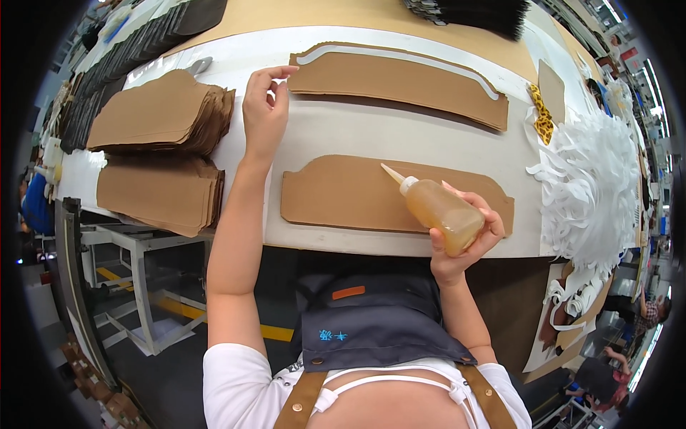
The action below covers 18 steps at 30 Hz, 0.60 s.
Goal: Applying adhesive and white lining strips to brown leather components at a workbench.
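My right hand [471, 236] is wrapped round a clear squeeze bottle [444, 211] of amber liquid with a pointed nozzle. The bottle is tilted, its tip over the upper edge of a brown shaped panel [336, 193] lying flat near the table's front edge. Farther back lies a second brown panel [393, 86], apparently on top of others, with a white strip [400, 55] along its curved far edge. At that panel's left corner is my left hand [266, 107]. Its index finger reaches to the corner, the thumb is apart, and no object shows between them.
Two stacks of brown panels, a far one [146, 111] and a near one [157, 189], stand at the left. A heap of white strips [589, 182] hangs over the right edge, beside a yellow patterned band [541, 114]. Dark pieces [471, 14] lie at the back.
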Tool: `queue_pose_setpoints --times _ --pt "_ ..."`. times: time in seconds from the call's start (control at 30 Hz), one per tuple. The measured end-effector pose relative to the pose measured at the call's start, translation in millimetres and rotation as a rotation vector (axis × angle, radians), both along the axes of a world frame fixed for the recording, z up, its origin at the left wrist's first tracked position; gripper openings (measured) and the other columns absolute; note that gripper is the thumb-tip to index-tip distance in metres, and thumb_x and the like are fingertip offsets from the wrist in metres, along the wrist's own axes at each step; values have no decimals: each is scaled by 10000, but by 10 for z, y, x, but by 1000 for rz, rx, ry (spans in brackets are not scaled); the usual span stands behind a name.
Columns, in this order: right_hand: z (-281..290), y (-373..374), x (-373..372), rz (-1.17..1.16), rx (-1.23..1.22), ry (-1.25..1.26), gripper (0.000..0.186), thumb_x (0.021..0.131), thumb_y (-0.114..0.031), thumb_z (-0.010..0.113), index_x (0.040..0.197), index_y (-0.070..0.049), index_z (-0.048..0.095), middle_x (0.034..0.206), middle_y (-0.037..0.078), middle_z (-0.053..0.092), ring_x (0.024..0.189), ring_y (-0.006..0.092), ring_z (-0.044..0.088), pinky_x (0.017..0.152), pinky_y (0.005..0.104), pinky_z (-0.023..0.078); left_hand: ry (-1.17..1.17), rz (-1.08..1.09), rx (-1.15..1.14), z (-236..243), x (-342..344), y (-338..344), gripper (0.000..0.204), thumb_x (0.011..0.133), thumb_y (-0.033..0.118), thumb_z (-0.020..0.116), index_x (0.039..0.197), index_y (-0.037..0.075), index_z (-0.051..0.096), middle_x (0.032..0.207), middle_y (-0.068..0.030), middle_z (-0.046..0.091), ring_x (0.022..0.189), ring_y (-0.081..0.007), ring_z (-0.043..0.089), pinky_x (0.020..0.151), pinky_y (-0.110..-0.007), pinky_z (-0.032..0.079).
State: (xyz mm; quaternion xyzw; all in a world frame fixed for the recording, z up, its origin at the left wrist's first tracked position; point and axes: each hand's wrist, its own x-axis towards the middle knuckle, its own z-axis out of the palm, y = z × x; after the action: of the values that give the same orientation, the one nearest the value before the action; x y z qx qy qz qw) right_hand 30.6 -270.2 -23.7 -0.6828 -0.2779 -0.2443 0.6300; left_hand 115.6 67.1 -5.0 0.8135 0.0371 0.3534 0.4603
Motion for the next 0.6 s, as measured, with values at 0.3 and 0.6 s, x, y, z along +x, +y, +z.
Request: queue_pose_setpoints --times 0.3,0.6 --pt "18 253 25 87 -18 -12 824 883 -202 882 1416 -112 260 1351 241 511 1264 410 632 1107 599 531 27 15 9 46 -23 -4 258 983 -27 567 1139 65 752 1158 -22 705 845 -79 581 685 -241 473" --pt "22 472 52 145 -37 -23 850 869 -179 894 1426 -111 256 1364 248 513 1268 433 633 1095 567 544 -20 16 6 73 -52 0 265 974 -25 566 1126 78 757 1157 -12 696 842 -70 569 695 -238 460"
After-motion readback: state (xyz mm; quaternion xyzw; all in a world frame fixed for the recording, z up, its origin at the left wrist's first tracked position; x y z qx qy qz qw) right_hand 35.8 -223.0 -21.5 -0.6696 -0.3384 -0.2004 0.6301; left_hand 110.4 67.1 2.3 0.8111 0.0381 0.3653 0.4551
